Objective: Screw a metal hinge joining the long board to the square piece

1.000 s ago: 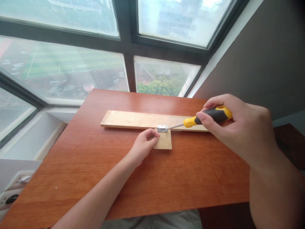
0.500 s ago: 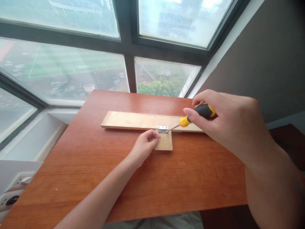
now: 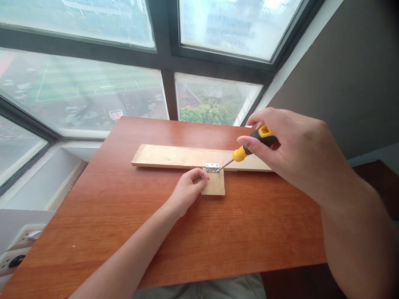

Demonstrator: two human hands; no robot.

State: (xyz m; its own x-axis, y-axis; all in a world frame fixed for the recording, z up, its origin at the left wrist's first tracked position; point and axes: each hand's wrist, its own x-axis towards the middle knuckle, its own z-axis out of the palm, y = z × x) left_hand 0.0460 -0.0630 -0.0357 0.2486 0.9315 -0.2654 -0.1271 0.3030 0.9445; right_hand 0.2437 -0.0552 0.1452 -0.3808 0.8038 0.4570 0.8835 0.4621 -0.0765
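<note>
My right hand [image 3: 299,145] is closed around the black and yellow handle of a screwdriver [image 3: 239,155]. The tool slants down to the left, its tip touching the lower right part of a silver metal hinge [image 3: 212,167]. This hinge spans the joint between a long pale wooden board [image 3: 174,156] and a small square wooden board [image 3: 215,187] in front of it. At the small board's left edge, my left hand [image 3: 188,189] has thumb and fingers pinched together, partly over the wood. Whatever sits between those fingertips is too small to make out.
The boards lie on a reddish-brown wooden table [image 3: 156,249]. Beyond its far edge are windows with dark frames [image 3: 168,91]. A wall socket [image 3: 23,241] is at the lower left, and a grey wall [image 3: 339,87] rises on the right.
My right hand has rolled the screwdriver handle, so a yellow part with a slot now faces up, and the hand sits slightly higher. My left hand holds its place by the small board.
</note>
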